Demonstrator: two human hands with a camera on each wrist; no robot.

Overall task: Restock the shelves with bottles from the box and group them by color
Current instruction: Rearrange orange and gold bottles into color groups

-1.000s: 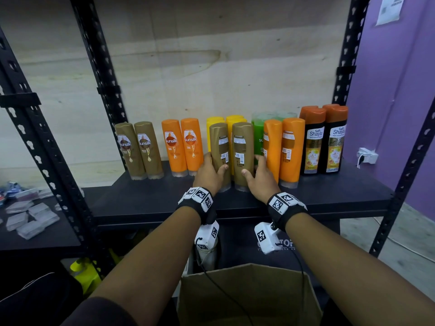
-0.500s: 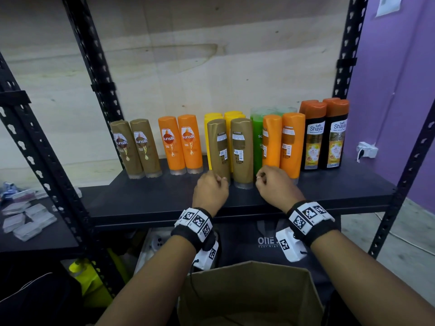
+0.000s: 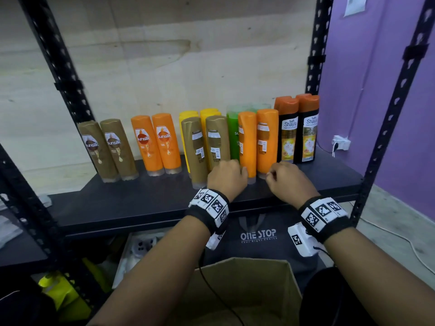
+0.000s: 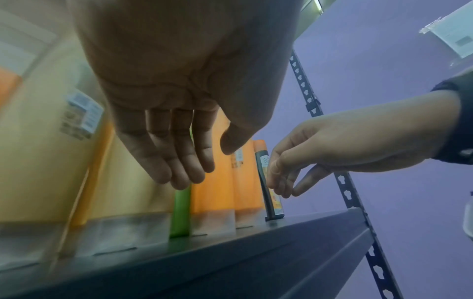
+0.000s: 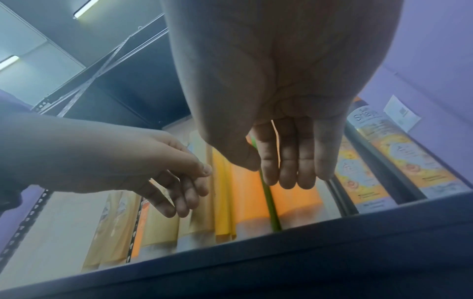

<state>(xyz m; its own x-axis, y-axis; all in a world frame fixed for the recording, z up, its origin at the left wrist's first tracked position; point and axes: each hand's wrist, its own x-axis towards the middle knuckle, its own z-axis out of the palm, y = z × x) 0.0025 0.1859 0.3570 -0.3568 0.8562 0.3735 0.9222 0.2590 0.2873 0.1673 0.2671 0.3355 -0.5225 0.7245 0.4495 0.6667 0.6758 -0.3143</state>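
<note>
Bottles stand in a row on the black shelf (image 3: pixel 141 198). From the left there are two brown Sunsilk bottles (image 3: pixel 108 149) and two orange ones (image 3: pixel 156 143). Two more brown bottles (image 3: pixel 195 147) stand back-label-forward in front of yellow bottles (image 3: pixel 188 114). Further right are a green bottle (image 3: pixel 233 135), two orange bottles (image 3: pixel 267 140) and two black Shayla bottles (image 3: pixel 297 130). My left hand (image 3: pixel 227 177) (image 4: pixel 184 172) hovers empty, fingers relaxed, before the right brown bottle. My right hand (image 3: pixel 289 182) (image 5: pixel 281 172) hangs empty before the right orange bottle.
An open cardboard box (image 3: pixel 235 290) sits below my forearms, its inside hidden. A dark "ONE STOP" bag (image 3: pixel 259 234) lies under the shelf. Black perforated uprights (image 3: pixel 386 128) frame the shelf, and a purple wall (image 3: pixel 376 78) stands to the right. The shelf's front strip is bare.
Both hands let go of the two brown bottles, drew back toward the shelf's front edge and shifted right along the row. The bottles stay standing.
</note>
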